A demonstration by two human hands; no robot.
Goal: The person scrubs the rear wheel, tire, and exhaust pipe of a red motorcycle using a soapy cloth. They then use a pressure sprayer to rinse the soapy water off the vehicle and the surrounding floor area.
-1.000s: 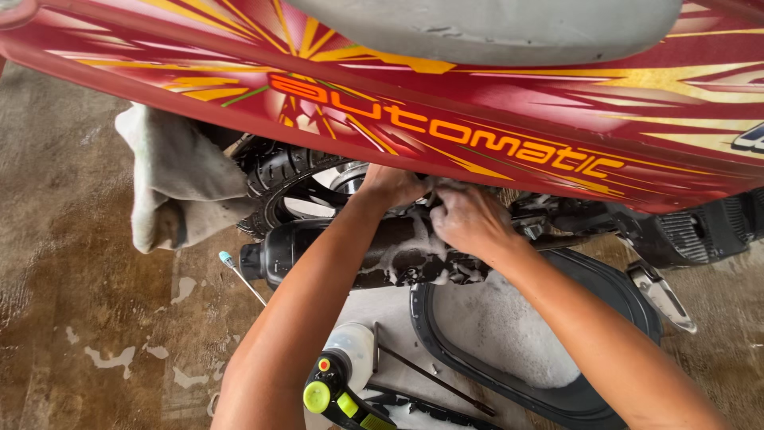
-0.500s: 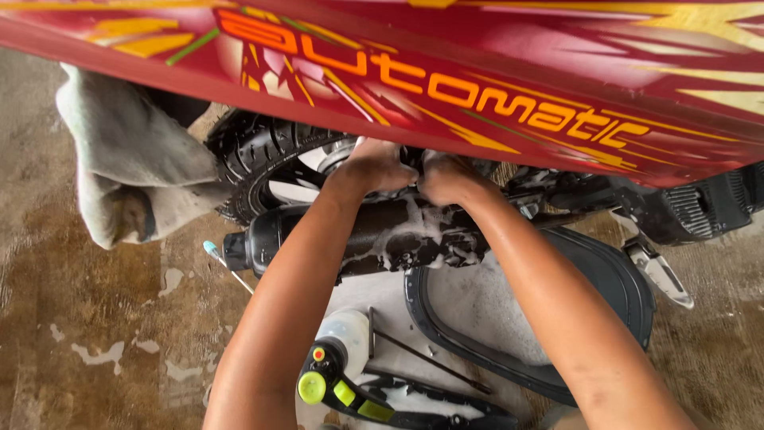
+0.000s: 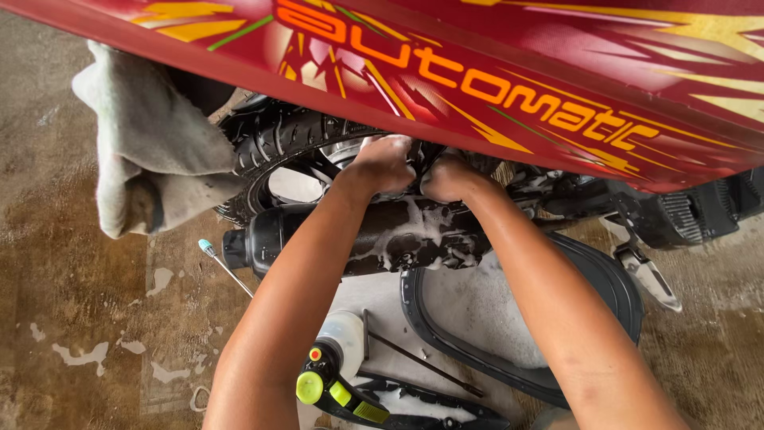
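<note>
Both my hands are up under the red side panel (image 3: 493, 87) of the scooter, working in the soapy gap just above the black exhaust muffler (image 3: 374, 235). My left hand (image 3: 382, 163) is curled into a loose fist, foam over the knuckles, pressed against the dark parts beside the rear wheel; the fingers are bent inward, but I cannot tell what they are closed on, since the fingertips are hidden under the panel's edge. My right hand (image 3: 450, 177) sits just beside it, nearly touching, also clenched with the fingers tucked out of sight, so what it grips I cannot tell either. The muffler lies directly below both wrists, streaked with white suds. To the left of my left forearm the rear tyre (image 3: 274, 139) shows its tread, and a grey cloth (image 3: 147, 159) hangs over the bodywork beside it. On the wet concrete floor (image 3: 72, 318) below me lie a black plastic cover (image 3: 589, 279) with foam in its hollow, a spray bottle (image 3: 338, 350) with a yellow-green nozzle between my forearms, and a thin tool with a pale blue tip (image 3: 219, 263) near the muffler's end.
</note>
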